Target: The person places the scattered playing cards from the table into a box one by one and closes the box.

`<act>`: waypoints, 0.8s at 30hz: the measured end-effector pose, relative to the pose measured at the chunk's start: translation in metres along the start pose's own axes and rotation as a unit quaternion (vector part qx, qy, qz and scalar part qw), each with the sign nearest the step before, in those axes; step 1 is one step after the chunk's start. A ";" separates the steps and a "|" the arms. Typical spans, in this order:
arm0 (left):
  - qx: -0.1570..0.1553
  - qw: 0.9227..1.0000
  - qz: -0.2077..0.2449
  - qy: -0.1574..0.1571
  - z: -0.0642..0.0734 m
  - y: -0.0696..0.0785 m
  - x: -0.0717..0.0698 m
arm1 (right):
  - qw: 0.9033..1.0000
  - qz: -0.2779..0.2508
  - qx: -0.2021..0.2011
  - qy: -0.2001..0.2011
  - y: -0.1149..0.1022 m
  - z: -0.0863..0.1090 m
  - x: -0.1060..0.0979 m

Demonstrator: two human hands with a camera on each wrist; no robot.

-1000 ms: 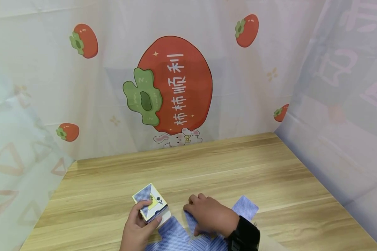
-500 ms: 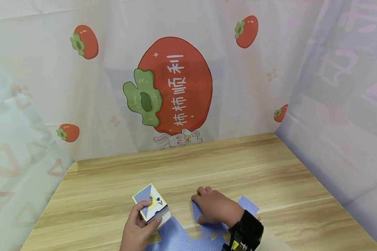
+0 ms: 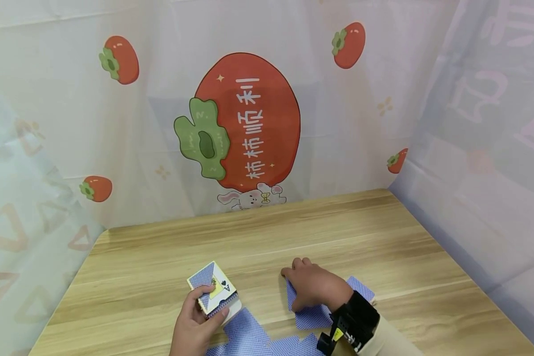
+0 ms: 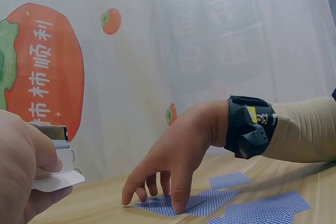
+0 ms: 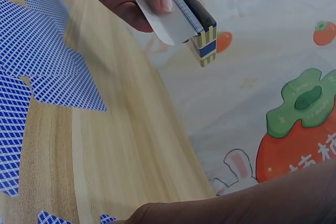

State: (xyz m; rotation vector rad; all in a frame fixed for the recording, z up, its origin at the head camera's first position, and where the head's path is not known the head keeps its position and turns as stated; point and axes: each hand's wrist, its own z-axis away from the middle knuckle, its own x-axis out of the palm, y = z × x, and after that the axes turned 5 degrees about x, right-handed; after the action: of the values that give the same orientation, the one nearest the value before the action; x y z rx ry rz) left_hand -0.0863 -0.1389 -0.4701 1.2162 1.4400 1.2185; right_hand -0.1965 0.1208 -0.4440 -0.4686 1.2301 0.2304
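- While the left hand (image 3: 192, 324) clamps the tilted card box (image 3: 223, 288), its thumb lies on the flap (image 5: 169, 29), seemingly to stop it closing.
- Digits apart, the right hand (image 3: 317, 288) rests on blue-backed cards (image 3: 311, 319), a spread that probably steadies them on the surface (image 3: 151, 277).
- Between the hands, toward the near side, lies the card spread (image 3: 249, 338).
- Right of that right hand, its black wristband (image 3: 360, 314) partly hides another card (image 3: 360, 286).

Your left hand (image 3: 195, 321) holds the card box (image 3: 219, 294) tilted, an ace (image 3: 225, 285) printed on its front, white flap (image 5: 165, 29) open. Your right hand (image 3: 315, 284) touches blue-checked cards (image 3: 311, 319) lying flat; more cards (image 3: 246, 338) overlap on the table (image 3: 151, 277) nearer you.
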 end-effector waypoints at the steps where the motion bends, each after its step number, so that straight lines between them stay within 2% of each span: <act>1: 0.000 1.000 0.000 -0.001 0.000 0.000 0.000 | 1.000 0.001 0.001 0.000 0.000 -0.001 0.000; 6: 0.017 1.000 0.000 -0.004 0.001 0.000 -0.001 | 1.000 -0.003 0.003 -0.002 0.001 -0.003 0.002; 14: 0.004 1.000 0.005 0.003 0.000 0.000 0.000 | 1.000 -0.015 -0.005 -0.007 0.002 -0.005 0.003; 24: 0.015 1.000 0.009 0.003 0.000 -0.001 0.000 | 1.000 -0.018 -0.004 -0.005 -0.003 -0.003 0.003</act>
State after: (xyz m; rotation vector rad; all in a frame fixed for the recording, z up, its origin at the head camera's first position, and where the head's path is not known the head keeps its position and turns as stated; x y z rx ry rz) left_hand -0.0861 -0.1389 -0.4710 1.2499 1.4584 1.2173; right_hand -0.1971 0.1164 -0.4469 -0.4959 1.2110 0.2070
